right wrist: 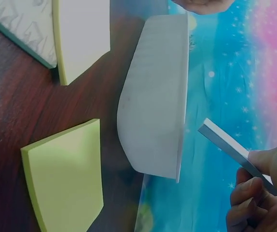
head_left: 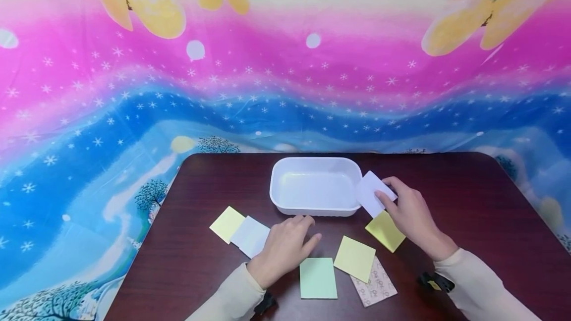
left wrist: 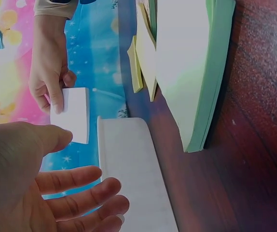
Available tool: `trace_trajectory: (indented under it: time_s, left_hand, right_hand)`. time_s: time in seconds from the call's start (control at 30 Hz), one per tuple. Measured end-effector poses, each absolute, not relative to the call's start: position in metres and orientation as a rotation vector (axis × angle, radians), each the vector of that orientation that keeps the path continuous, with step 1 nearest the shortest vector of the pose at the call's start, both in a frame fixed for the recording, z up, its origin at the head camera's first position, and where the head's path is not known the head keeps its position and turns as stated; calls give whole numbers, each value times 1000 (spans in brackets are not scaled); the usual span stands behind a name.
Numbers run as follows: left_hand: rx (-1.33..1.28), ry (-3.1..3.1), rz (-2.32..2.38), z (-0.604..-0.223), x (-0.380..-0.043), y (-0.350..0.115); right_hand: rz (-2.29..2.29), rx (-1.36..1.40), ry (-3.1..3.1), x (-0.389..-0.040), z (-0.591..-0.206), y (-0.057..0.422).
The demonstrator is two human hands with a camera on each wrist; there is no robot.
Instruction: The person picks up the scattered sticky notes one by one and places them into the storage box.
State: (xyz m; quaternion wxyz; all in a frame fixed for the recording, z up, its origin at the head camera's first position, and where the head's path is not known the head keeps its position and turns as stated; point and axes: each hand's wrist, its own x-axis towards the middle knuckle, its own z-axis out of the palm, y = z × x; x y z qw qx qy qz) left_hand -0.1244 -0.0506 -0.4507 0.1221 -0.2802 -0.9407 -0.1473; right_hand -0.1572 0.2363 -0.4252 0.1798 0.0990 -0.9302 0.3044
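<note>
My right hand (head_left: 412,214) pinches a white sticky note pad (head_left: 373,193) between thumb and fingers, just off the right end of a white plastic tray (head_left: 285,207). In the right wrist view this pad (right wrist: 230,145) is raised and seen edge-on. My left hand (head_left: 287,241) hovers in front of the tray with fingers loosely spread and holds nothing; the left wrist view shows its fingers (left wrist: 76,180) apart. Under the right hand lies a darker yellow pad (head_left: 386,232). A pale green pad (head_left: 318,279) lies on the table close below the left hand.
Left of the left hand, a bluish-white pad (head_left: 251,236) overlaps a pale yellow pad (head_left: 227,224). Toward the right, another yellow pad (head_left: 355,257) partly covers a patterned pad (head_left: 374,286). Behind the dark wooden table (head_left: 214,177) hangs a colourful printed cloth (head_left: 267,78).
</note>
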Motion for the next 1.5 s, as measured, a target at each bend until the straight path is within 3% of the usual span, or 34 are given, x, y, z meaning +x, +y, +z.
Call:
trace_trajectory:
  time_s: [1.5]
  left_hand:
    - [-746,-2734,-466,-448,-126,-65]
  right_hand:
    - [909,351,-2743,-191,-423,194]
